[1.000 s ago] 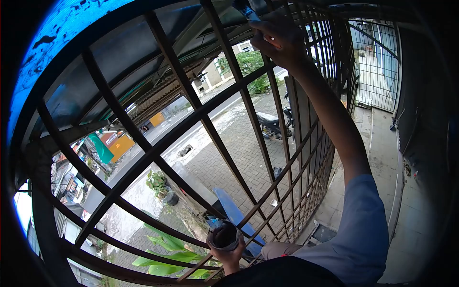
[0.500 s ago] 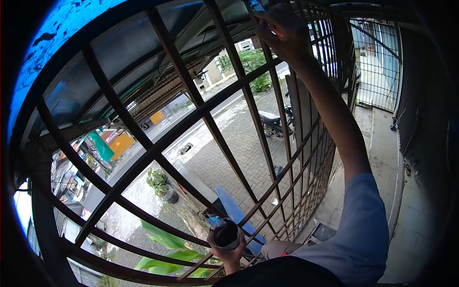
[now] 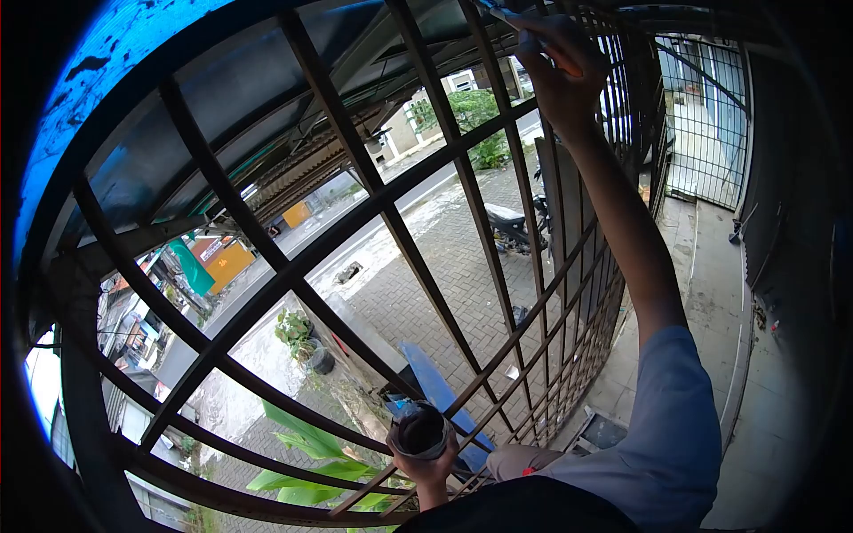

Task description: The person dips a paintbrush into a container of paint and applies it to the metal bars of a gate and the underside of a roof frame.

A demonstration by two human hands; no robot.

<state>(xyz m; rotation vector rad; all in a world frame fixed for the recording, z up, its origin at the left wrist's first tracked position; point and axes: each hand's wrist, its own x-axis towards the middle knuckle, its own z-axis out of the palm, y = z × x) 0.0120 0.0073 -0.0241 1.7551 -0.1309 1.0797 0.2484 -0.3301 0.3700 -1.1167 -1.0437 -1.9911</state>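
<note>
My left hand (image 3: 425, 464) is wrapped round a small cup (image 3: 421, 432) with dark contents, low in the view beside the metal bars (image 3: 355, 206). Raised at the top of the view, my right hand (image 3: 562, 75) pinches a thin tool (image 3: 505, 14), seemingly a brush, whose tip lies by the upper end of the bars. The tip is dark and hard to make out.
Beyond the bars are a paved yard (image 3: 426, 266), a parked motorcycle (image 3: 515, 224), a potted plant (image 3: 293, 329) and broad green leaves (image 3: 311, 444). A mesh gate (image 3: 706, 124) stands at the right. A blue panel (image 3: 435, 382) lies near my left hand.
My right hand has moved a little to the right and slightly down with the thin tool. My left hand still holds the cup in nearly the same place.
</note>
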